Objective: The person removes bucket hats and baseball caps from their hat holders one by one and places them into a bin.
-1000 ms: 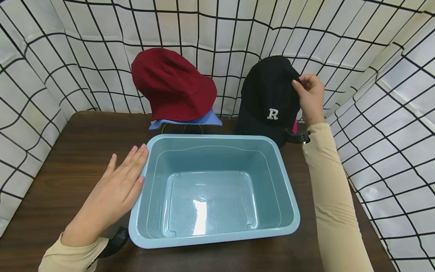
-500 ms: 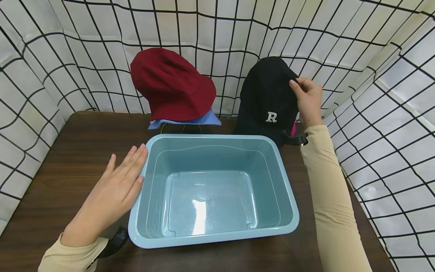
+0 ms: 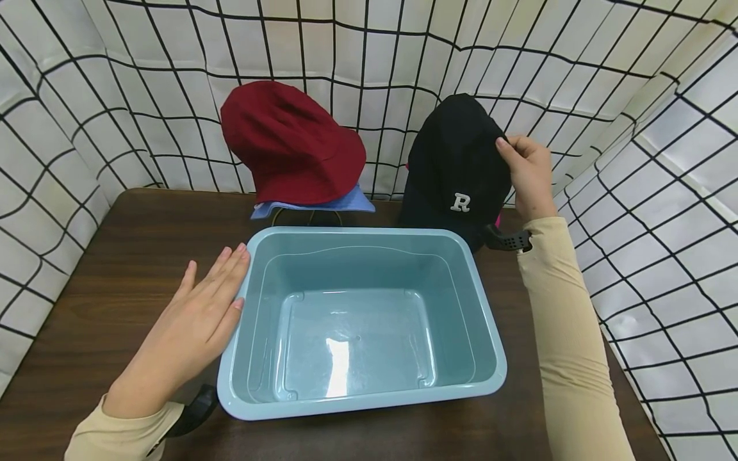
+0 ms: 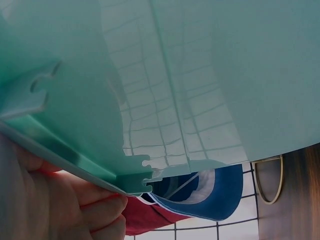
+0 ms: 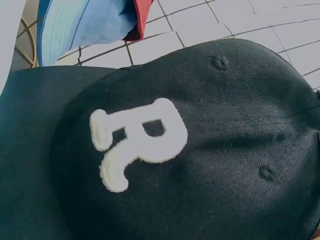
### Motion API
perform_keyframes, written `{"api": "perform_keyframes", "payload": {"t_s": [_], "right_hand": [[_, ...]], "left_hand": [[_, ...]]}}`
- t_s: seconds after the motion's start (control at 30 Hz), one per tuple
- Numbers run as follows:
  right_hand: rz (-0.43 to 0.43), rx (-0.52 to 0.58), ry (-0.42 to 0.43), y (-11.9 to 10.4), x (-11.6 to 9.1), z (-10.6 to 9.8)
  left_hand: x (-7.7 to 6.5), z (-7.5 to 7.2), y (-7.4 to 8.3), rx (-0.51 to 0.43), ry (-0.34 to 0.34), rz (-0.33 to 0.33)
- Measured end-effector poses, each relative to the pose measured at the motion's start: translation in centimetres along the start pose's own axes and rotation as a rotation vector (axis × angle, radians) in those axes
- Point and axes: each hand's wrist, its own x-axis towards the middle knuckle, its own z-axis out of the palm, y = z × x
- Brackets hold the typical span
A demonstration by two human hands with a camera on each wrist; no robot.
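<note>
At the back right in the head view, my right hand [image 3: 529, 171] pinches the side of a black baseball cap [image 3: 455, 153] between thumb and fingers. A white letter R [image 5: 142, 140] fills the middle of the right wrist view, on the front of that cap. A bit of pink shows behind the cap. My left hand [image 3: 193, 314] lies with straight fingers against the left rim of a light blue plastic basin [image 3: 363, 235]. From below, the left wrist view shows the left fingers [image 4: 102, 215] under the basin's rim.
A red bucket hat [image 3: 294, 144] sits over a blue hat [image 3: 340, 203] at the back left, above a thin wire stand [image 3: 277, 219]. The dark wooden table [image 3: 144, 237] is enclosed by black wire mesh [image 3: 369, 86] against white sheeting.
My right hand has shifted slightly, first left and then back right, still pinching the black cap, which moves a little with it. The left hand and the basin stay in place.
</note>
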Motion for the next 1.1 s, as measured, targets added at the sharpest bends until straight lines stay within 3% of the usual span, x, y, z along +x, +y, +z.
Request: {"api": "perform_keyframes", "payload": {"t_s": [0.47, 1.1], "right_hand": [[-0.029, 0.001, -0.040, -1.3, -0.6, -0.2], [-0.096, 0.056, -0.003, -3.0, -0.7, -0.9]], "left_hand": [[0.0, 0.0, 0.1, 0.008, 0.002, 0.001], [0.1, 0.0, -0.1, 0.010, 0.002, 0.004]]}}
